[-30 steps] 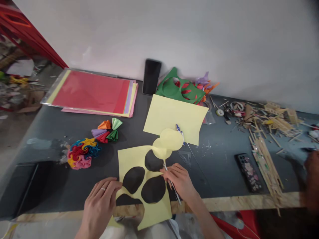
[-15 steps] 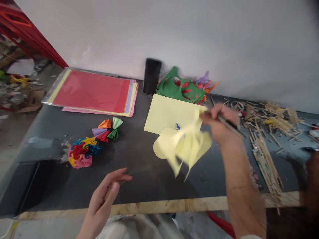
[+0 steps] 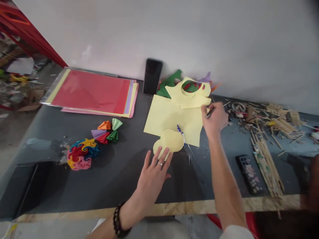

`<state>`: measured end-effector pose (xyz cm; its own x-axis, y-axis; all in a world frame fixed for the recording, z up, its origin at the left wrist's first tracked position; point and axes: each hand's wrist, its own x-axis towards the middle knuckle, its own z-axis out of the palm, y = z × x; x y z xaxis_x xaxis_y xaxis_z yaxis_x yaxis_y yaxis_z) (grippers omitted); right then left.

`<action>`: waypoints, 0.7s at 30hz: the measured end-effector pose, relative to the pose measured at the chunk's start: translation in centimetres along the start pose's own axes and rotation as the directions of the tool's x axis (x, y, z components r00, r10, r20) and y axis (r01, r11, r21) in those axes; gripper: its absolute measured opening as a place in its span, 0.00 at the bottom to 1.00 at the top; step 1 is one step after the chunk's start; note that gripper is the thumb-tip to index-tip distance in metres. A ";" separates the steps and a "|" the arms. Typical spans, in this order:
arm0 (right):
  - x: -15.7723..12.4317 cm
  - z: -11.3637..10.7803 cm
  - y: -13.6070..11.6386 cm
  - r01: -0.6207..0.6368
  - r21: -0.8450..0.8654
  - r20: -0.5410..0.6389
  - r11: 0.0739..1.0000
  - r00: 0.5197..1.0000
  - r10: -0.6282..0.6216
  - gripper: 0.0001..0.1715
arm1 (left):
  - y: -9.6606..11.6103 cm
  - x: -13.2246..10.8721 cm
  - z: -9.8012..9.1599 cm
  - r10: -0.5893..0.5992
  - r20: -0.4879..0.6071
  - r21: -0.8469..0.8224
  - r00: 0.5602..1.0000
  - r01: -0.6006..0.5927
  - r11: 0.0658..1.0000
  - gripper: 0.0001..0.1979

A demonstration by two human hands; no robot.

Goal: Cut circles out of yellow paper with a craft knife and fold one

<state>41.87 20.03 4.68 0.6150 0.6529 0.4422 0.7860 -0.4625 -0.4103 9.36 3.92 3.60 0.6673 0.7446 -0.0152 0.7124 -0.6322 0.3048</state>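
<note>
Overlapping round pale-yellow paper pieces (image 3: 171, 137) lie on the dark grey tabletop (image 3: 129, 159), partly over a rectangular pale-yellow paper sheet (image 3: 159, 114). The left hand (image 3: 152, 177), fingers spread and gripping nothing, reaches over their near edge. The right hand (image 3: 216, 119), curled around a slim metal tool (image 3: 210, 113), is beside a pale-yellow paper offcut with holes (image 3: 176, 94), which overlaps a green paper offcut (image 3: 170, 82).

The left fingers (image 3: 157, 156) partly cover the yellow discs (image 3: 172, 137); right fingers (image 3: 205, 118) obscure a slim tool (image 3: 210, 113).

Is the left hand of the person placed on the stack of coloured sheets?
No, the left hand is over the round yellow cut-outs, apart from the stack.
</note>
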 end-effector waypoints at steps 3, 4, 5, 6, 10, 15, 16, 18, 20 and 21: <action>-4.2 0.8 2.6 -0.083 -0.046 0.013 0.995 0.996 0.084 0.27 | 0.8 1.3 0.4 -0.007 0.016 -0.032 1.000 0.008 0.999 0.37; -5.0 1.0 3.3 -0.109 -0.026 0.037 0.994 0.993 0.110 0.28 | 0.8 1.5 0.5 -0.011 0.023 -0.049 1.000 0.012 0.999 0.36; -5.5 1.2 3.8 -0.107 -0.007 0.068 0.994 0.992 0.107 0.29 | 0.8 1.5 0.7 -0.015 0.030 -0.066 0.999 0.017 0.998 0.35; -5.8 1.4 4.1 -0.095 0.011 0.099 0.995 0.991 0.093 0.29 | 0.7 1.5 0.9 -0.017 0.034 -0.082 0.999 0.020 0.996 0.35; -5.2 0.9 3.8 0.009 0.093 0.100 0.996 0.995 -0.018 0.28 | 0.2 0.9 1.5 -0.012 0.039 -0.102 0.999 0.016 0.995 0.36; -2.3 -3.0 2.1 0.161 0.242 -0.005 0.957 0.986 -0.165 0.25 | 0.3 0.6 1.5 -0.016 0.034 -0.088 0.999 0.019 0.996 0.40; -1.8 -4.2 1.7 0.185 0.254 -0.021 0.950 0.982 -0.185 0.24 | 0.4 0.6 1.4 -0.018 0.032 -0.083 0.999 0.021 0.996 0.40; -1.3 -7.0 1.1 0.228 0.240 -0.039 0.943 0.973 -0.226 0.24 | 0.4 0.6 1.3 -0.011 0.041 -0.068 0.999 0.014 0.998 0.39; -1.6 -10.0 0.8 0.263 0.169 -0.108 0.950 0.963 -0.248 0.25 | 0.3 0.5 1.4 0.009 0.049 -0.060 0.999 -0.006 0.998 0.38; -2.0 -11.6 0.8 0.281 0.132 -0.148 0.951 0.954 -0.261 0.24 | 0.2 0.5 1.6 0.015 0.046 -0.057 0.999 -0.013 0.998 0.38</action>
<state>42.00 11.39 12.71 0.3906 0.6546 0.6472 0.9115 -0.1769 -0.3712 10.14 3.81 2.17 0.6875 0.7241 -0.0546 0.6904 -0.6284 0.3584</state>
